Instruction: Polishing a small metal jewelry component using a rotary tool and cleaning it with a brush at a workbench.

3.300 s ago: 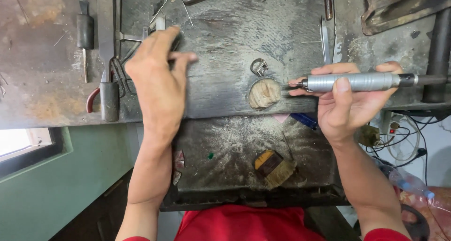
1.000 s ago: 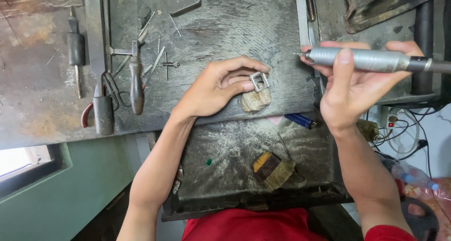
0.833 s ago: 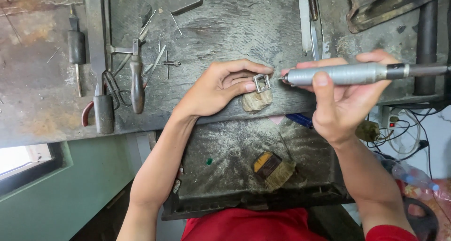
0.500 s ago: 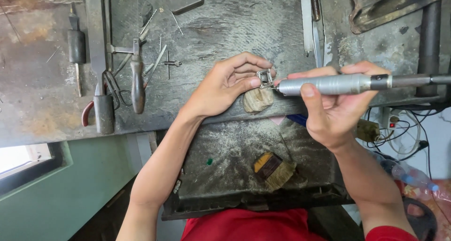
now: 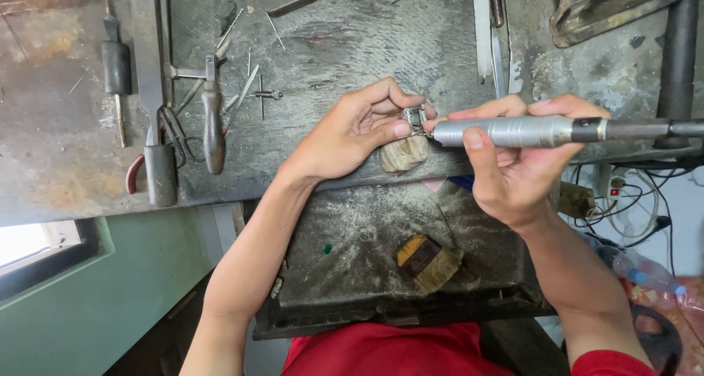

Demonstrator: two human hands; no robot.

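Clearly the grinding step is in hand. On the worn grey workbench, the left hand pinches a small square silver metal piece on the wooden bench peg. The right hand is closed around a grey cylindrical rotary handpiece, its tip touching the piece. Next needs, I think, steady light pressure.

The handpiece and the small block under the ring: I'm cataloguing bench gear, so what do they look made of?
Handpiece: likely metal, matte grey, evenly cylindrical with a dull sheen. Block: probably wood, pale tan, worn and rounded. The ring looks like silvery metal.
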